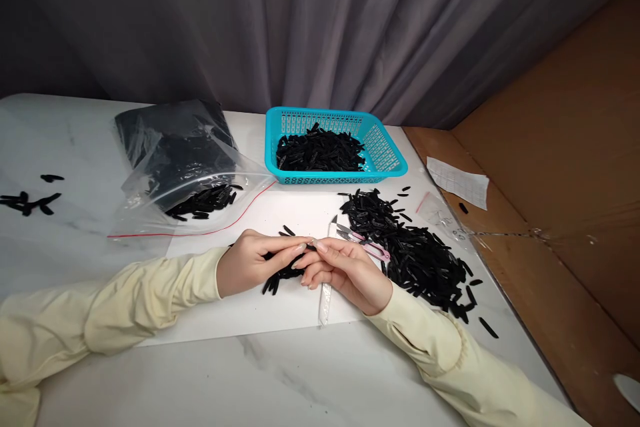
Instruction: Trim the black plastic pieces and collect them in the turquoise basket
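Note:
My left hand and my right hand meet over a white sheet. Between their fingertips they pinch one small, slim black piece, mostly covered by the fingers. Under and behind my hands lies a small heap of similar black pieces, partly hidden. A craft knife with a white handle lies under my right hand, its blade pointing away from me. Just past that hand are pink-handled thread snips, which touch a large pile of black pieces.
A blue plastic basket holding many black pieces stands at the back. To its left lies a clear zip bag with black contents. Loose black pieces lie far left. A cardboard wall and a paper slip are on the right.

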Demonstrator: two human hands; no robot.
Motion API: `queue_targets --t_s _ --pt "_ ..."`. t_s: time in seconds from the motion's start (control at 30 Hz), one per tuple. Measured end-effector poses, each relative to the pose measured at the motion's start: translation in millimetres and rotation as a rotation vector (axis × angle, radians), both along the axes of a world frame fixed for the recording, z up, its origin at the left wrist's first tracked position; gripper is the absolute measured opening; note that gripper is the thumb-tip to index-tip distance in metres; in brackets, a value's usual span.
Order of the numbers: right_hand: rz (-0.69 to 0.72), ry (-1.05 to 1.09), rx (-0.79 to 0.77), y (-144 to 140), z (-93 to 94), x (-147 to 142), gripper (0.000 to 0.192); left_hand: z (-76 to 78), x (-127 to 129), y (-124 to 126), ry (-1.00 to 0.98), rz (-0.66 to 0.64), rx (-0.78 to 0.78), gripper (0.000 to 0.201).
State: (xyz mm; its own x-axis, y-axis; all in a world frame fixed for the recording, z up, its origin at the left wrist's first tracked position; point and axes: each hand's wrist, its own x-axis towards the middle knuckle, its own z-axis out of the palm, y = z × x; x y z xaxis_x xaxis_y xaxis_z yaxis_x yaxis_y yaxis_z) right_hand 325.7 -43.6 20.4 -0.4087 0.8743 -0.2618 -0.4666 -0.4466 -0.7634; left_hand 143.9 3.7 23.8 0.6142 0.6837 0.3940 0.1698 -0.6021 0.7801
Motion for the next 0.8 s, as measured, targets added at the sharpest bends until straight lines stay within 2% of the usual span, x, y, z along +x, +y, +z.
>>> queue_targets --t_s 0.53,0.8 --pt "-0.003 0.109 -0.007 -0.6 -0.1 1.3 0.015 -6.2 -1.1 0.7 -0.037 0.001 0.053 0.026" --pt "0.005 0.121 -0.031 -0.6 -0.9 0.3 0.011 -2.4 -0.2 1.0 -0.04 -0.015 0.068 0.026"
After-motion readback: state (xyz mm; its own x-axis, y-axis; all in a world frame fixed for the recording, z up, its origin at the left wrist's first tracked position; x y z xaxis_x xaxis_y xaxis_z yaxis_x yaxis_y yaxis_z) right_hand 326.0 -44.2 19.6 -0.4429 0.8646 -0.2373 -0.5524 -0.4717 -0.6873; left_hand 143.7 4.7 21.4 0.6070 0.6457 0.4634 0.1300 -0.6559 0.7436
